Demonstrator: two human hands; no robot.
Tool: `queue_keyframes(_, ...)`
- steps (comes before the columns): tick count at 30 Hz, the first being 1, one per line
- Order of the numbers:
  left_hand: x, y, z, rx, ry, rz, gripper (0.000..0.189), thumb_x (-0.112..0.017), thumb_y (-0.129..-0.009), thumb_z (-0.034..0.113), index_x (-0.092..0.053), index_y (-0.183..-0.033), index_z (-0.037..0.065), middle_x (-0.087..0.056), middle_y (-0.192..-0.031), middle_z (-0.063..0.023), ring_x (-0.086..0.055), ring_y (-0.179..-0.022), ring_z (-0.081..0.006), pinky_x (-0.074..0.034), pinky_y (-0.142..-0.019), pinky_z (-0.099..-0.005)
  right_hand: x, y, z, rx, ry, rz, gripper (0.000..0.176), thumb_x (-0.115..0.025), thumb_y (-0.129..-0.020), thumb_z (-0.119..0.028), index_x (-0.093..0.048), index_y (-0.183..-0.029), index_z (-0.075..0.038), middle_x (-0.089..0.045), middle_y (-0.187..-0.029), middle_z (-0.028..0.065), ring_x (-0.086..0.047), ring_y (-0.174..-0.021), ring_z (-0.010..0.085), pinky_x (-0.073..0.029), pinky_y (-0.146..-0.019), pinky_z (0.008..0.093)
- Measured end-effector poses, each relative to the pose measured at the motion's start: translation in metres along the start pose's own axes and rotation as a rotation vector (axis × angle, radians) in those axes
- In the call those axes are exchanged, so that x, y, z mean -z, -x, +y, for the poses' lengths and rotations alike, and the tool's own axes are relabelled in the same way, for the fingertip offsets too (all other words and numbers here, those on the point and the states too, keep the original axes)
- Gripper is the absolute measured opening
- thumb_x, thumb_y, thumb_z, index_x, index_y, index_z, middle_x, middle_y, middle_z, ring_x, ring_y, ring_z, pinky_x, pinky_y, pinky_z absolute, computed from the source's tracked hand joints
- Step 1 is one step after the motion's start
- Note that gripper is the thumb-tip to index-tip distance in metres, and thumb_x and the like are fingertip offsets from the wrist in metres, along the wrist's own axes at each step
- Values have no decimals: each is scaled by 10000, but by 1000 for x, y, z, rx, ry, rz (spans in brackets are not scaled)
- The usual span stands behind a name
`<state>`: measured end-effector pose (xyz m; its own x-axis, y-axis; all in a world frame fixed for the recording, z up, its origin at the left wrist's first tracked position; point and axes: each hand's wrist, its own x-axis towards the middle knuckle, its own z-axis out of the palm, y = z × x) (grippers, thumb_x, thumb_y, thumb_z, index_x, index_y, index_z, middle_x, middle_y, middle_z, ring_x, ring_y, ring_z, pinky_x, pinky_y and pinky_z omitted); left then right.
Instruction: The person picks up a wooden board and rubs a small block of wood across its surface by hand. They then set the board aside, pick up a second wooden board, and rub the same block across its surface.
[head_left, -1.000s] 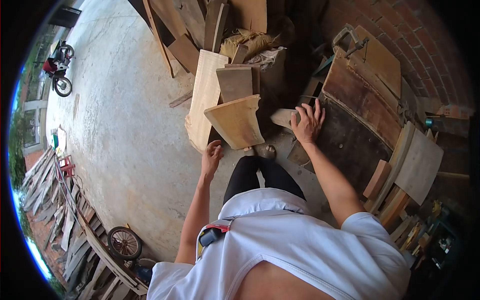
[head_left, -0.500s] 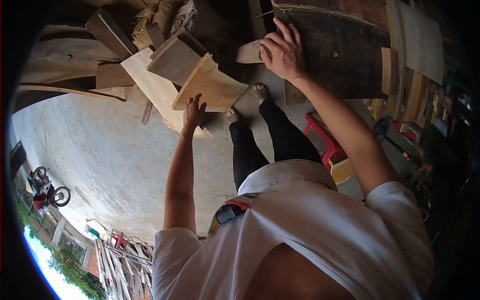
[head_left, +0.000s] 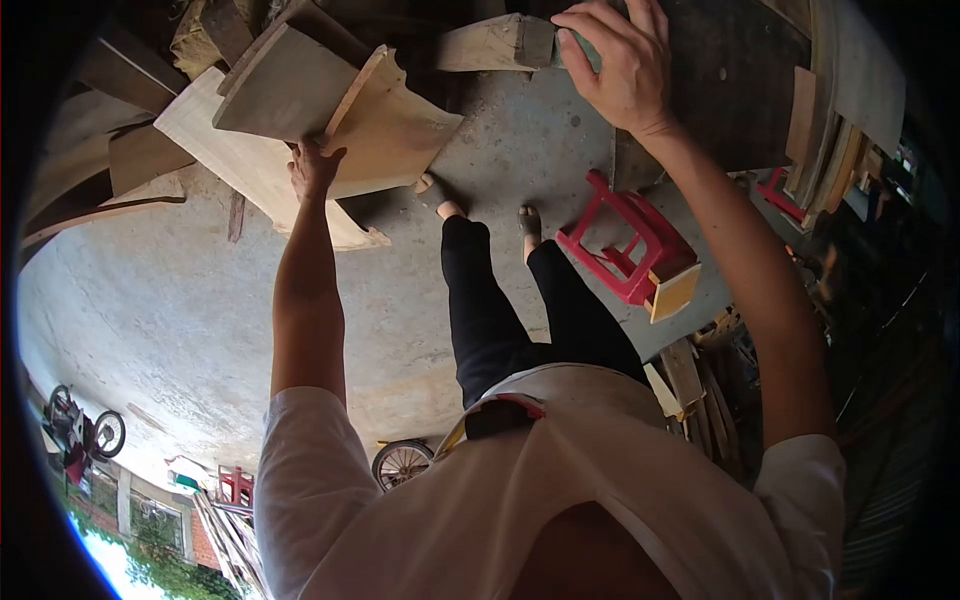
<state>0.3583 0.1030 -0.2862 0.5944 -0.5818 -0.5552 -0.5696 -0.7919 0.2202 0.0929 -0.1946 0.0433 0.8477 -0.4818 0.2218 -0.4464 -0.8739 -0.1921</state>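
Red stool [head_left: 625, 245]: on the concrete floor [head_left: 200, 300], tipped on its side. It lies below the right forearm, nearer the body than either hand, and touches neither.

Left hand [head_left: 315, 165]: arm stretched forward, fingers partly curled and pressed against the near edge of the tan slab [head_left: 400, 125]. Whether they close around that edge cannot be told.

Tan slab: directly ahead of the left hand and touching it, well apart from the right hand. It leans tilted on the stack with its broad face toward the person. Its long axis appears to run crosswise, from the left hand toward the right-hand side. One corner points down toward the feet.

Nearer hand: the left; the right hand has no contact with the slab.

Grey plank [head_left: 280, 85]: just beyond the left hand, lying against the far face of the slab.

Pale long plank [head_left: 215, 135]: under both, running outward to the left of the left hand and down to the floor.

Right hand [head_left: 615, 60]: open, fingers spread and laid flat, gripping nothing. The palm rests at the edge of the dark panel [head_left: 740, 70], and the forefinger touches the end of the wood block [head_left: 490, 42].

Wood block: between the two hands, level with the right one. Its long axis is crosswise, pointing toward the slab.

Dark panel: beyond and to the outside of the right hand, with lighter boards stacked against its far side.
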Motion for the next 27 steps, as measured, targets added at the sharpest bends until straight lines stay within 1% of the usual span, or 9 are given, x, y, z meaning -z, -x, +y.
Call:
queue_keyframes(2, 4, 9, 25, 58, -47, 140, 833, -823, -642, 482, -430, -1296, 149, -518, -1279, -134, -495, -1163, -361, -444, -947, -477, 0, -5, 2, 2, 6, 8, 182, -608, -844, -154, -689, -897, 0, -634, -957, 156, -457, -1246, 404, -297, -1046, 566)
queue_keyframes(5, -22, -13, 31, 31, 268, -92, 834, -815, -655, 481, -408, -1302, 147, -548, -1254, -146, -533, -1140, -355, -471, -916, -457, 1, -3, 3, -4, -11, 4, 191, -607, -847, -153, -686, -890, 16, -640, -951, 155, -467, -1242, 394, -301, -1048, 559)
queue_keyframes(8, -13, -10, 78, -27, 153, -209, 711, -806, -682, 438, -503, -1265, 166, -589, -1211, -155, -577, -1106, -343, -495, -903, -442, 0, -1, 4, -7, -9, -5, 191, -605, -847, -155, -684, -876, 16, -641, -946, 159, -471, -1238, 393, -302, -1047, 558)
queue_keyframes(10, -33, -13, 83, -183, -203, -283, 516, -789, -712, 382, -631, -1157, 176, -630, -1162, -131, -605, -1078, -316, -493, -931, -433, -1, 2, 6, -5, -4, 16, 194, -600, -850, -156, -681, -872, 18, -641, -944, 163, -476, -1231, 396, -304, -1045, 558)
queue_keyframes(14, -26, -2, 79, -224, -128, -421, 391, -760, -733, 330, -683, -1073, 155, -682, -1071, -119, -647, -1021, -325, -525, -892, -441, -2, 3, 4, -18, -39, 31, 191, -591, -857, -152, -679, -885, 15, -644, -941, 156, -479, -1232, 388, -307, -1045, 562)
queue_keyframes(18, 3, 72, 75, -275, -29, -302, 201, -670, -749, 223, -688, -933, 144, -692, -972, -160, -654, -937, -387, -529, -826, -484, 4, 4, 5, -53, -60, 11, 181, -591, -860, -152, -682, -895, 0, -646, -932, 148, -477, -1242, 379, -303, -1056, 569)
queue_keyframes(20, 29, 97, 72, -233, -23, -282, 185, -678, -749, 224, -696, -924, 168, -697, -930, -157, -657, -906, -388, -529, -797, -482, 1, 7, 9, -61, -71, 17, 181, -592, -864, -156, -680, -908, -5, -645, -941, 151, -476, -1242, 384, -294, -1069, 567)
queue_keyframes(22, 55, 111, 64, -133, -67, -259, 191, -696, -752, 257, -698, -928, 183, -701, -943, -137, -661, -909, -361, -530, -791, -462, -18, 13, 17, -34, 5, 96, 89, -633, -798, -190, -649, -778, -106, -634, -880, 5, -451, -1284, 237, -313, -1084, 509)
queue_keyframes(27, 51, 91, -2, -196, -60, -279, 340, -747, -726, 218, -682, -1054, 157, -700, -1013, -124, -661, -957, -347, -524, -827, -454, -15, 11, 15, -57, -14, 107, 87, -623, -793, -183, -659, -770, -107, -644, -888, 0, -448, -1289, 230, -308, -1096, 502)
